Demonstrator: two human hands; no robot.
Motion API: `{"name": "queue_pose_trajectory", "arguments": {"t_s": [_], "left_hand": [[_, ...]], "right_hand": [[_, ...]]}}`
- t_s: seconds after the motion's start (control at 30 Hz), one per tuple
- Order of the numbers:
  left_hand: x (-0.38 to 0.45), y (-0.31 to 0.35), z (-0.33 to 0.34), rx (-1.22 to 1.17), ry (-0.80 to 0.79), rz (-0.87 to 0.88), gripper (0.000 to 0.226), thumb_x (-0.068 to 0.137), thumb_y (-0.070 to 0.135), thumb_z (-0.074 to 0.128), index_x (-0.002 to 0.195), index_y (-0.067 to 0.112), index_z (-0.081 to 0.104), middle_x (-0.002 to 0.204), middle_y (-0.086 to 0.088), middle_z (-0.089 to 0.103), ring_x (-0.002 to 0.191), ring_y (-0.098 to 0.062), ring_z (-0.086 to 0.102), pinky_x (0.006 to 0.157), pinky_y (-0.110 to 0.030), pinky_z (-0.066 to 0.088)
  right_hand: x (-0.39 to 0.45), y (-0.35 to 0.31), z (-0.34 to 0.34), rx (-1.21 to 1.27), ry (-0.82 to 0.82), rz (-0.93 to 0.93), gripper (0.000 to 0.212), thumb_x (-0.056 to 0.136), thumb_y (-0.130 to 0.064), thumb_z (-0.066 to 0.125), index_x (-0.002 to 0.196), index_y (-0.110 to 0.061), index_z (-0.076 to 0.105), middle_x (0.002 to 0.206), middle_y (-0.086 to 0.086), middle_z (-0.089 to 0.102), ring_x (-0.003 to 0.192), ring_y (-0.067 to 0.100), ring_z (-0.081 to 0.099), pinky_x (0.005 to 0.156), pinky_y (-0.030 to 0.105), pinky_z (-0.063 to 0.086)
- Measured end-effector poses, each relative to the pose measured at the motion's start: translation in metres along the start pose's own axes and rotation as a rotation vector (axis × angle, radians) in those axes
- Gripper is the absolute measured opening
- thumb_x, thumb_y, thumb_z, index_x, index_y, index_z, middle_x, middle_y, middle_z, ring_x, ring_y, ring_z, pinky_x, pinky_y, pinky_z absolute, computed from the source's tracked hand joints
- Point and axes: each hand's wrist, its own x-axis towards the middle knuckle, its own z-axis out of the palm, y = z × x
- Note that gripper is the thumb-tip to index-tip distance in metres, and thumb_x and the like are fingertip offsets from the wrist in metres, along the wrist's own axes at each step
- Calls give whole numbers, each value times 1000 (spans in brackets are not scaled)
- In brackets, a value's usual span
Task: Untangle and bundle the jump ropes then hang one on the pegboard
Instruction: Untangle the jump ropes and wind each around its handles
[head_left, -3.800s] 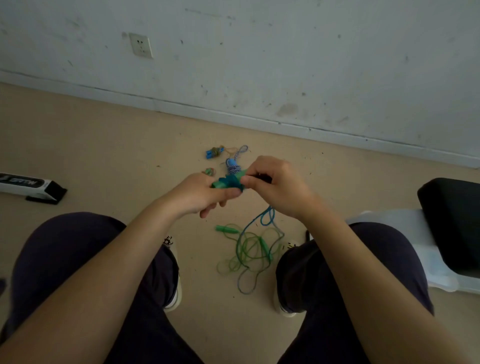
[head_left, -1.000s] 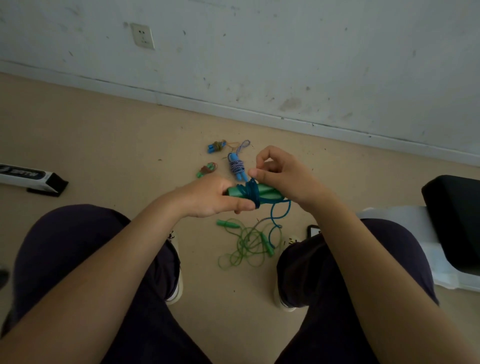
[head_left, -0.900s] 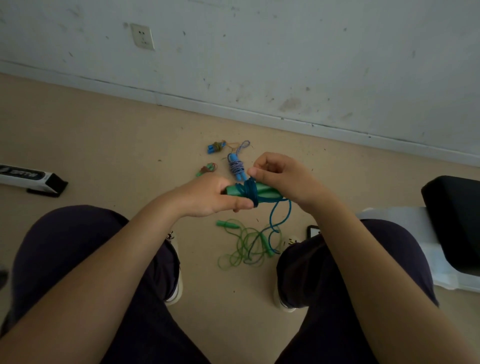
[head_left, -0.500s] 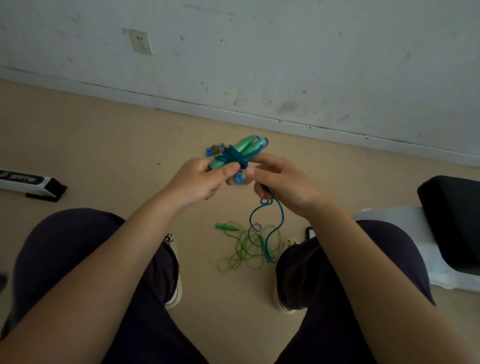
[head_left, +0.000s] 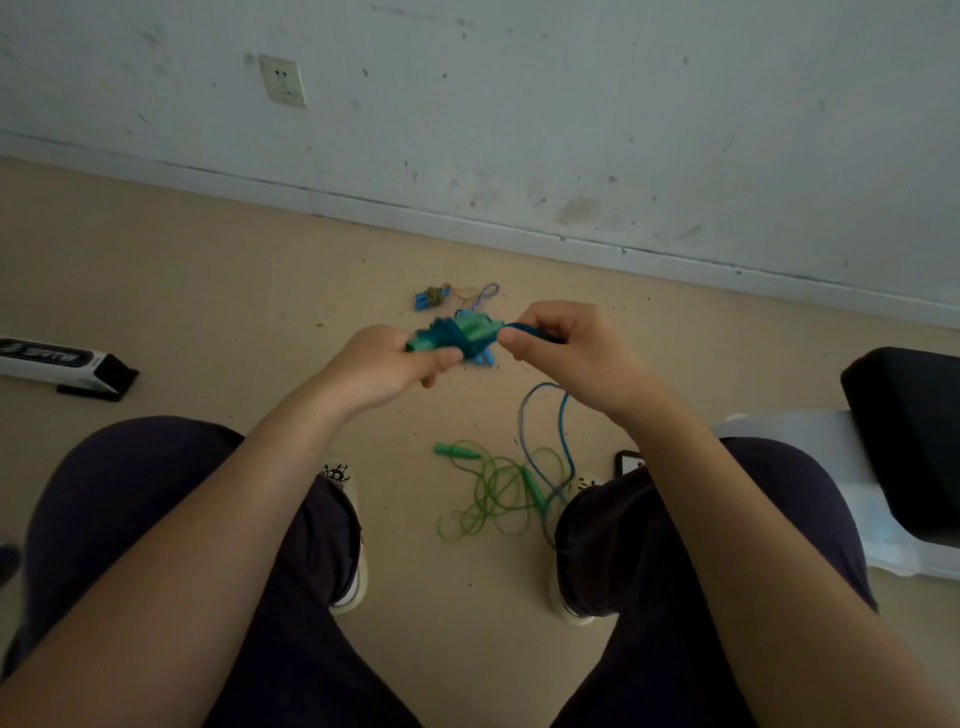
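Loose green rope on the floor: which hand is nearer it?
Right. The right hand is above the loose green rope, slightly right; the left hand is farther up-left.

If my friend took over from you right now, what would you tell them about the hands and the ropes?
Left hand grips the green handles, which already have blue rope wound round them.
Right hand pinches that rope, pulled taut beside the handles; its slack hangs down to the floor.
A loose green rope lies between the feet, still unbundled.
Two small bundles lie near the wall.
Left: finish winding the blue rope, bundle the green one, hang one. No pegboard is in view.
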Motion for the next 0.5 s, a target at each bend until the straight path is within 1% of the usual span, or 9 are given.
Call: {"name": "queue_pose_trajectory", "arguments": {"t_s": [0.07, 0.1, 0.17, 0.23, 0.3, 0.37, 0.43, 0.5], "left_hand": [[-3, 3, 7, 97, -208, 52, 47, 80, 66, 66, 62, 22, 69, 51, 16, 57, 44, -2, 50, 50, -21, 36], [-5, 6, 9, 126, -308, 70, 48, 77, 70, 65, 64, 24, 70, 53, 12, 56, 41, -2, 46, 49, -21, 36], [-9, 11, 11, 147, -471, 110, 52, 67, 80, 62, 66, 29, 70, 50, 8, 47, 41, -6, 42, 51, -23, 36], [-12, 15, 11, 102, -554, 141, 55, 59, 85, 58, 65, 32, 69, 44, 10, 41, 42, -6, 41, 49, -20, 35], [-12, 17, 11, 53, -551, 186, 50, 62, 82, 62, 65, 33, 70, 43, 12, 43, 41, -1, 41, 46, -14, 34], [-11, 16, 11, 39, -508, 241, 43, 71, 75, 69, 65, 32, 71, 44, 16, 45, 42, 2, 44, 47, -10, 33], [-10, 14, 14, 27, -454, 273, 44, 71, 73, 65, 66, 30, 72, 45, 18, 46, 44, 3, 44, 49, -11, 33], [-11, 14, 17, -14, -400, 290, 43, 72, 70, 64, 67, 28, 72, 45, 17, 46, 44, 2, 43, 49, -12, 33]], "right_hand": [[0, -2, 1, -27, 21, -59, 40, 94, -24, 67, 77, 11, 58, 60, 4, 40, 55, 10, 34, 53, 27, 28], [0, -2, 3, -30, 17, -74, 41, 93, -24, 67, 77, 12, 57, 62, 8, 40, 57, 13, 35, 55, 28, 28], [-1, -2, 8, -32, 4, -77, 41, 93, -25, 67, 77, 11, 57, 63, 10, 41, 58, 16, 36, 57, 30, 30], [-1, 0, 12, -44, 7, -67, 38, 93, -26, 67, 76, 7, 59, 62, 7, 43, 58, 15, 38, 57, 31, 32], [-1, 3, 14, -46, 22, -62, 36, 94, -26, 66, 76, 4, 60, 62, 7, 45, 58, 16, 39, 58, 32, 34], [-1, 7, 15, -54, 42, -48, 34, 94, -27, 65, 75, 0, 62, 61, 5, 46, 56, 13, 40, 57, 32, 35], [1, 10, 15, -68, 50, -15, 33, 94, -29, 65, 74, -2, 63, 60, 2, 47, 55, 12, 41, 56, 31, 36], [4, 12, 14, -58, 53, 51, 36, 94, -32, 65, 76, -2, 63, 61, 1, 48, 55, 12, 42, 56, 30, 36]]}}
